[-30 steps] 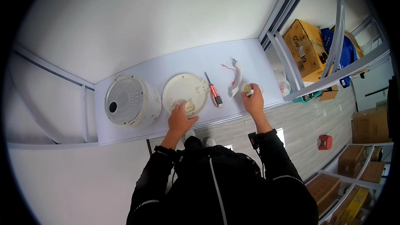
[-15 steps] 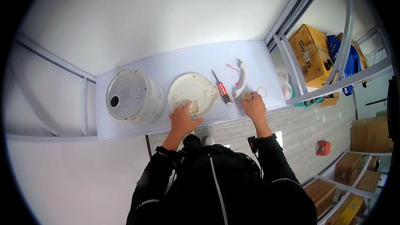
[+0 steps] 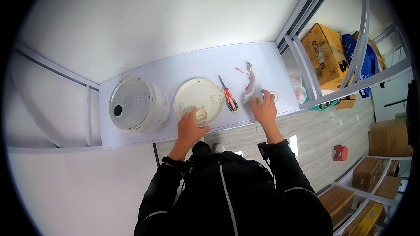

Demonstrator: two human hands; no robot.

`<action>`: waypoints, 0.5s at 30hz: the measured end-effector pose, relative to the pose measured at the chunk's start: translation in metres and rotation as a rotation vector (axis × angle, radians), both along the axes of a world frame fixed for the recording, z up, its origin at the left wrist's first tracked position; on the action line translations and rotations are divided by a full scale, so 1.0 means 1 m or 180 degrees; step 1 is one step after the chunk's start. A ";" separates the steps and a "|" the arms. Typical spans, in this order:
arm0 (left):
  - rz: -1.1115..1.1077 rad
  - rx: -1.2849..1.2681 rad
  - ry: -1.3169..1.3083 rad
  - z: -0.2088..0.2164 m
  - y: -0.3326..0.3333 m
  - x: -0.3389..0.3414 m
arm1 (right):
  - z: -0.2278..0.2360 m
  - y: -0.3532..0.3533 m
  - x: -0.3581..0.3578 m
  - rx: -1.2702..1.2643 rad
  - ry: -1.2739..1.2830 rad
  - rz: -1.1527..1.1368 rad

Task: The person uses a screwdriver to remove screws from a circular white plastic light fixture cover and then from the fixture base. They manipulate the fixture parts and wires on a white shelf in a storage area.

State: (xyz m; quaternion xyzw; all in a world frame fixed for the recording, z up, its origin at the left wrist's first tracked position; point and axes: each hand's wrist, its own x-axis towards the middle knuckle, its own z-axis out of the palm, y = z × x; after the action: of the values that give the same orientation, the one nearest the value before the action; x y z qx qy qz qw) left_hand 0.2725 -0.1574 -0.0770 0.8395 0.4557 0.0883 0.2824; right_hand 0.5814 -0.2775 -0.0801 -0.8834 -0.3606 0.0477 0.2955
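Observation:
My left hand (image 3: 188, 127) rests at the near edge of a round cream lid-like cover (image 3: 199, 91), its fingers and thumb apart beside a round cream cap (image 3: 201, 114) on the cover. At the table's right front, my right hand (image 3: 265, 112) has thumb and forefinger spread, with a small tan round piece (image 3: 258, 101) between them; a grip on it does not show. A white ring (image 3: 275, 97) lies partly behind that hand. Between the hands are a screwdriver (image 3: 231, 99) with a red and black handle and a curved white strip (image 3: 251, 85) with red wires (image 3: 246, 75).
On the table's left lies a round white appliance body (image 3: 158, 107), a grey disc with a black hole facing up. The pale table (image 3: 183, 67) meets a white wall. Right of it stand frame posts, cartons (image 3: 326, 54) and a blue bag (image 3: 369, 63). A red stool (image 3: 340, 153) is on the floor.
My right hand's fingers have spread around the small tan piece, which was pinched before. My left hand has drawn slightly back, showing more of the cream cap.

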 end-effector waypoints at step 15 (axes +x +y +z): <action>0.1215 0.0657 -0.0415 -0.009 -0.008 -0.016 | 0.030 0.072 0.023 -0.1236 0.0150 -0.0042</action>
State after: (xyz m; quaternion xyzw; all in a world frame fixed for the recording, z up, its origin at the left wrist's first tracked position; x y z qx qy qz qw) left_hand 0.2560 -0.1651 -0.0865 0.7550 0.5757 0.2405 0.2021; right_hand 0.6048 -0.2057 -0.0505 -0.9248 -0.3318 0.1350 0.1282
